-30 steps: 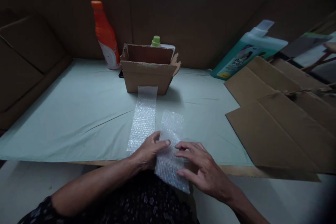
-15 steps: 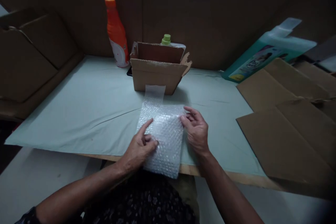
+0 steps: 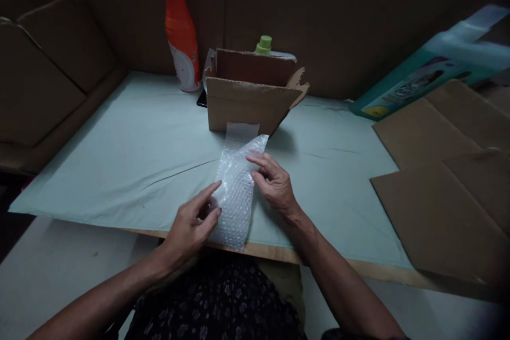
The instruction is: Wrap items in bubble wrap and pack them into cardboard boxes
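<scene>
A strip of clear bubble wrap [image 3: 235,207] lies folded over itself near the table's front edge. Its far end reaches the foot of a small open cardboard box [image 3: 243,106]. My right hand [image 3: 274,186] has its fingers bent round the wrap's right edge and holds the upper layer, whose far corner sticks up. On the wrap's left edge rests my left hand [image 3: 193,223], forefinger and thumb stretched apart and their tips touching the plastic. Whether anything lies inside the fold cannot be made out.
An orange bottle [image 3: 181,37] stands behind the box, near a dark flat object [image 3: 202,99]. A green-capped bottle [image 3: 264,45] is partly hidden there. To the right are a tilted teal jug [image 3: 422,74] and cardboard flaps [image 3: 438,218]. A larger carton [image 3: 40,74] borders the left.
My right hand has moved left, bringing the wrap's right side inward, so the wrap looks narrower and a corner stands up. My left hand has shifted slightly left. The view has tilted down a little.
</scene>
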`<state>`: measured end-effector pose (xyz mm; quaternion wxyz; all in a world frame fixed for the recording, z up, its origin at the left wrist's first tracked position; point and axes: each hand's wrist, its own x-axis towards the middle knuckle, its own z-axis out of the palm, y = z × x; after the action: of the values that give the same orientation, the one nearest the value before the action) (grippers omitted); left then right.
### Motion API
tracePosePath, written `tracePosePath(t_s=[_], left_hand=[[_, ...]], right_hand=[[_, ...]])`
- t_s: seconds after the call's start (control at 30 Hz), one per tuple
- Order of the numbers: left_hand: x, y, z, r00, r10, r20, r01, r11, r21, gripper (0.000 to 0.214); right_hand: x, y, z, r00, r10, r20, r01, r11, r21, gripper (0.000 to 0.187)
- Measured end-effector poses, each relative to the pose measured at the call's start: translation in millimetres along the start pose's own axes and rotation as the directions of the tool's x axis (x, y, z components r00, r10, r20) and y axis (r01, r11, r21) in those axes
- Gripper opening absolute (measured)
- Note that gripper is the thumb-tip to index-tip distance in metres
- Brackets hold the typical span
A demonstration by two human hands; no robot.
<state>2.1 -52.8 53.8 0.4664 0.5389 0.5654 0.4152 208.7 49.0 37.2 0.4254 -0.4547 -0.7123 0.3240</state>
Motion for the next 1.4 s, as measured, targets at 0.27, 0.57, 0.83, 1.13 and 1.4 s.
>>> tracePosePath(t_s=[0.27, 0.57, 0.83, 1.13, 1.4], left_hand=[[10, -21, -7.1, 0.980, -0.181, 0.083, 0.182, 0.983, 0.004, 0.040], [19, -33, -12.1, 0.955, -0.215, 0.204, 0.210, 0.977, 0.049, 0.037], [27, -40, -12.3, 0.937, -0.224, 0.270, 0.185, 0.969, 0.164, 0.035], [21, -21, -25.9, 0.961, -0.063, 0.269, -0.114, 0.797, 0.593, 0.040], [-18, -15, -32.9, 0.880, 0.245, 0.407, -0.393, 0.856, 0.335, 0.074]], right_hand=[[12, 26, 11, 0.992, 0.080, 0.099, -0.070, 0.993, -0.099, 0.048], [13, 22, 12, 0.982, 0.146, 0.120, -0.091, 0.920, -0.381, 0.046], [-50, -25, -34, 0.911, 0.040, 0.410, 0.151, 0.893, -0.423, 0.033], [-102, -19, -9, 0.787, -0.178, 0.591, 0.458, 0.810, -0.366, 0.032], [-82, -18, -5, 0.930, 0.183, 0.318, -0.173, 0.983, -0.060, 0.020]])
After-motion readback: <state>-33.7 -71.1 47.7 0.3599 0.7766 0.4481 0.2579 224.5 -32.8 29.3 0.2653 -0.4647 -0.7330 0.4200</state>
